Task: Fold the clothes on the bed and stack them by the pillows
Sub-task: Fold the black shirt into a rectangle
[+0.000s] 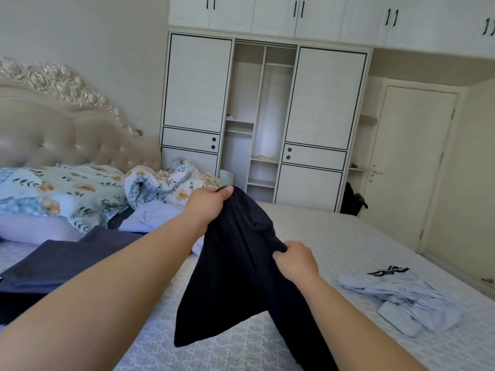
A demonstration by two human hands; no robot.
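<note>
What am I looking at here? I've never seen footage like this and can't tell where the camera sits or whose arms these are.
The camera is worn on a person's head and looks forward and down, so the two bare arms are the wearer's own. There is no machine. The left hand grips the top of a black garment, lifting it above the bed; the right hand pinches it lower down. A crumpled light blue garment lies on the bed to the right. To the left lie dark blue folded clothes, with floral pillows behind them.
</note>
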